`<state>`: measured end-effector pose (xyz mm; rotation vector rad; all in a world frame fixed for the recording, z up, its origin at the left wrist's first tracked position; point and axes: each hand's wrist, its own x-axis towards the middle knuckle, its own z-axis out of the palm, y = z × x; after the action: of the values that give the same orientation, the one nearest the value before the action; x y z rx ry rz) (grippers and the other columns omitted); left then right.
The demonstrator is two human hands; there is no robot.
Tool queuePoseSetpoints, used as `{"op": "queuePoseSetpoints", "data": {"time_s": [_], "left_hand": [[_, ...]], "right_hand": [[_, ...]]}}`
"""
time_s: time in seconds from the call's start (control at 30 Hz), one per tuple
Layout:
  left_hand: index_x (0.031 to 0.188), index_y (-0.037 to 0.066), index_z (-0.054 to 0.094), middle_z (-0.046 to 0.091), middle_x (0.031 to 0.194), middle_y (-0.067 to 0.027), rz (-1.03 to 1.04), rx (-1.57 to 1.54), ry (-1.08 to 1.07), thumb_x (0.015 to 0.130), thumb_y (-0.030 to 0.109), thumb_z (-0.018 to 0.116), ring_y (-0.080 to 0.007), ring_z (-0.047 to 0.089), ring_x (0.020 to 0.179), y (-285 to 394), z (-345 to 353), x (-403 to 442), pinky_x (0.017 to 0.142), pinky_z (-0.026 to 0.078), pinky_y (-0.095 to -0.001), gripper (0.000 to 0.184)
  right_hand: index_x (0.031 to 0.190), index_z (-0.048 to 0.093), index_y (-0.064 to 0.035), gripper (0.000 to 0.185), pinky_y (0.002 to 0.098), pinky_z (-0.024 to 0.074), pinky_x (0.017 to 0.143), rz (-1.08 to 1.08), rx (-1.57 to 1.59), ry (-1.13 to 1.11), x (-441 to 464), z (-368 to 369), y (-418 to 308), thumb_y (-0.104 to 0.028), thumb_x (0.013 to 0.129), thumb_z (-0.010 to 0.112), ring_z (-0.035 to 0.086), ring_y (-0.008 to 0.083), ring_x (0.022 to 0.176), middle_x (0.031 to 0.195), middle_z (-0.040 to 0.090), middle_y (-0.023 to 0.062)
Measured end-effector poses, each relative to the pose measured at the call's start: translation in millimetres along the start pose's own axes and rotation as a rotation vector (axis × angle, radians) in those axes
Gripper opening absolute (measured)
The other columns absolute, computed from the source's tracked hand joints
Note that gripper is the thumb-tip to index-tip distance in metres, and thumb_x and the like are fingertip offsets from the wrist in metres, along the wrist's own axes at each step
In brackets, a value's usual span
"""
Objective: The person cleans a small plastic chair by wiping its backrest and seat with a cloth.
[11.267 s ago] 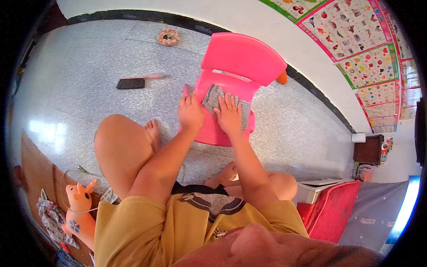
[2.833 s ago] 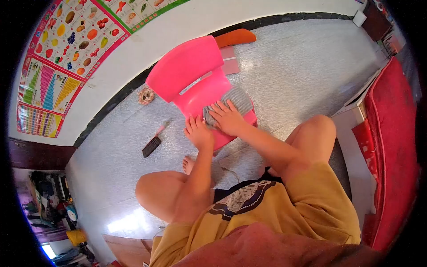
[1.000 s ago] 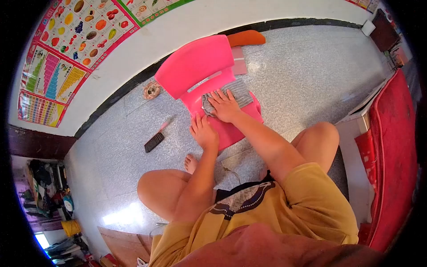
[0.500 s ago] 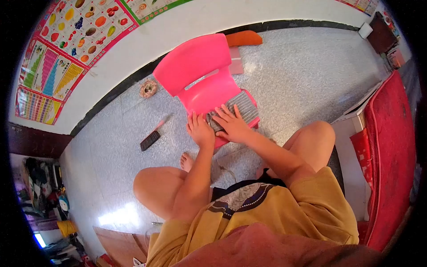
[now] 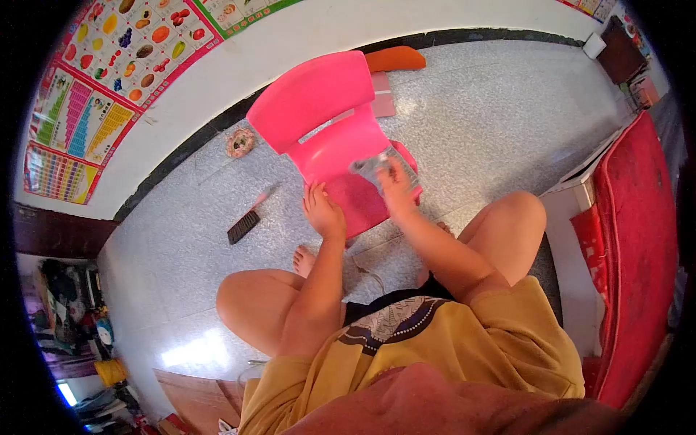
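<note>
A small pink plastic chair (image 5: 312,101) stands on the floor in front of me, its backrest toward the wall. My right hand (image 5: 396,190) is closed on a grey striped cloth (image 5: 371,167) over the right side of the seat. The cloth is bunched and slightly blurred; part of it hangs behind my fingers. My left hand (image 5: 323,212) rests at the seat's left edge, fingers stretched out and holding nothing.
A brush (image 5: 243,228) with dark bristles lies on the floor to the left. Near the wall are a round patterned ring (image 5: 240,143) and an orange object (image 5: 396,59). A red padded item (image 5: 641,246) stands at my right. Posters (image 5: 130,43) hang on the wall.
The cloth, flat on the seat under both hands before, is now gathered up in my right hand, baring the front of the seat. My left hand has barely moved.
</note>
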<state>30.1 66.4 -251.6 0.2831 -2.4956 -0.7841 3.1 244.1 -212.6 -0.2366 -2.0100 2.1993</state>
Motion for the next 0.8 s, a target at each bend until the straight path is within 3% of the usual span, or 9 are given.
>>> {"op": "queuePoseSetpoints", "data": {"time_s": [0.03, 0.13, 0.23, 0.3, 0.43, 0.53, 0.8], "left_hand": [[0.123, 0.008, 0.065, 0.063, 0.142, -0.0100, -0.002, 0.005, -0.008, 0.099, 0.009, 0.052, -0.0322, 0.047, 0.145, 3, -2, 1, 0.121, 0.030, -0.0531, 0.028], [0.122, 0.008, 0.066, 0.062, 0.142, -0.0103, 0.007, 0.026, -0.016, 0.099, 0.010, 0.051, -0.0324, 0.047, 0.143, 9, -6, 1, 0.120, 0.031, -0.0522, 0.027], [0.120, 0.007, 0.067, 0.062, 0.141, -0.0110, 0.037, 0.055, 0.000, 0.101, 0.013, 0.050, -0.0336, 0.049, 0.140, 9, -6, 1, 0.118, 0.034, -0.0508, 0.027], [0.119, 0.007, 0.068, 0.062, 0.141, -0.0108, 0.046, 0.053, 0.008, 0.100, 0.012, 0.050, -0.0335, 0.049, 0.140, 9, -7, 0, 0.118, 0.034, -0.0507, 0.026], [0.118, 0.007, 0.068, 0.062, 0.142, -0.0113, 0.047, 0.082, -0.006, 0.098, 0.009, 0.051, -0.0335, 0.049, 0.141, 12, -8, 3, 0.118, 0.034, -0.0513, 0.026], [0.118, 0.007, 0.068, 0.062, 0.142, -0.0116, 0.057, 0.092, 0.009, 0.096, 0.008, 0.053, -0.0334, 0.049, 0.141, 10, -6, 2, 0.118, 0.034, -0.0520, 0.027], [0.121, 0.010, 0.066, 0.060, 0.141, -0.0126, 0.098, 0.212, -0.005, 0.086, 0.006, 0.061, -0.0358, 0.049, 0.140, 6, -1, 0, 0.117, 0.035, -0.0534, 0.036]], "right_hand": [[0.142, 0.052, 0.0011, 0.049, 0.0443, 0.0475, 0.108, 0.094, 0.152, 0.168, 1, -6, -16, -0.017, 0.098, 0.064, 0.060, 0.0431, 0.129, 0.136, 0.063, 0.0251], [0.144, 0.050, 0.0001, 0.048, 0.0446, 0.0448, 0.112, -0.192, -0.453, 0.355, 12, -44, -22, -0.011, 0.098, 0.061, 0.056, 0.0449, 0.133, 0.144, 0.057, 0.0266], [0.143, 0.051, 0.0006, 0.048, 0.0488, 0.0375, 0.119, -0.491, -0.694, 0.206, 23, -57, -23, -0.009, 0.097, 0.062, 0.049, 0.0428, 0.141, 0.151, 0.050, 0.0270], [0.144, 0.052, 0.0003, 0.052, 0.0516, 0.0314, 0.123, -0.567, -0.998, 0.015, 28, -46, -29, -0.017, 0.096, 0.064, 0.043, 0.0400, 0.147, 0.155, 0.048, 0.0251], [0.150, 0.050, -0.0033, 0.063, 0.0516, 0.0193, 0.128, -0.519, -1.355, -0.404, 12, -17, -16, -0.034, 0.097, 0.066, 0.031, 0.0344, 0.155, 0.161, 0.044, 0.0173], [0.147, 0.055, -0.0041, 0.067, 0.0521, 0.0207, 0.127, -0.732, -1.363, -0.479, -15, -8, 0, -0.046, 0.096, 0.063, 0.034, 0.0322, 0.154, 0.160, 0.046, 0.0144], [0.148, 0.056, -0.0067, 0.070, 0.0525, 0.0208, 0.126, -0.781, -1.252, -0.517, 48, 15, 21, -0.056, 0.099, 0.055, 0.036, 0.0284, 0.153, 0.161, 0.047, 0.0112]]}}
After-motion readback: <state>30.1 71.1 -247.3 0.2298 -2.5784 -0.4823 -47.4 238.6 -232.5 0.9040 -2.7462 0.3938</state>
